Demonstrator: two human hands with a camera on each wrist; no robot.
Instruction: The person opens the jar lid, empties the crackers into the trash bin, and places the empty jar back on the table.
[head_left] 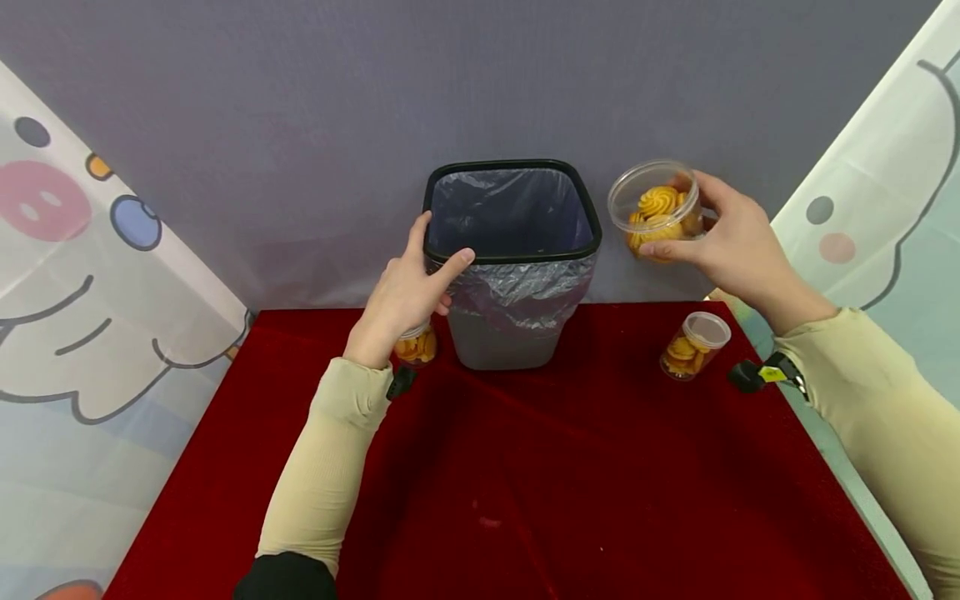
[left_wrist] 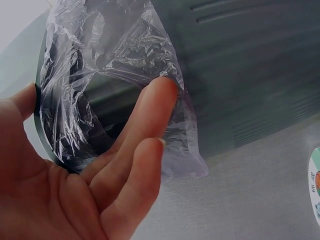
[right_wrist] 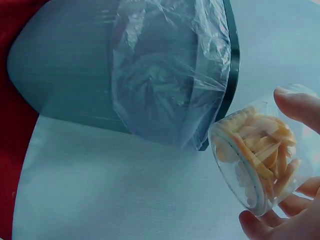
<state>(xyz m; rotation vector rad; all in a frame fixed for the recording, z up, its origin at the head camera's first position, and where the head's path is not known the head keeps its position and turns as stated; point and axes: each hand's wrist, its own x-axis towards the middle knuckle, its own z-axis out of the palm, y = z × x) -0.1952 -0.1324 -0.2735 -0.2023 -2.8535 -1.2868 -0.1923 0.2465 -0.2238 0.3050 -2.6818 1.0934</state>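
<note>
We find a grey wastebasket [head_left: 504,337] standing on a red tablecloth [head_left: 480,467] against a grey backdrop [head_left: 337,125], its translucent plastic liner [head_left: 521,292] folded outward over the black rim [head_left: 513,258]. The person's right hand [head_left: 738,237] holds a clear plastic jar [head_left: 628,200] of piped swirl cookies [head_left: 660,202], raised above the cloth just to the right of the wastebasket rim. The grip is closed to the jar's width: we note the thumb on the near side and the fingers wrapped about the far side. The jar leans somewhat; whether a lid covers its mouth we cannot tell. The left hand [head_left: 405,287] is at the near left corner of the wastebasket, thumb and index finger spread wide and touching the rim, the other fingers loosely extended outside the liner, as the left wrist view records. How firmly it bears on the rim we cannot establish. We count two more cookie jars on the cloth: a right-hand jar [head_left: 693,346], tilted in our view, near the table's right edge, and a left-hand jar [head_left: 417,346] beside the wastebasket, partly hidden by the left hand. Cartoon-printed curtains [head_left: 67,275] flank the backdrop on both sides.
</note>
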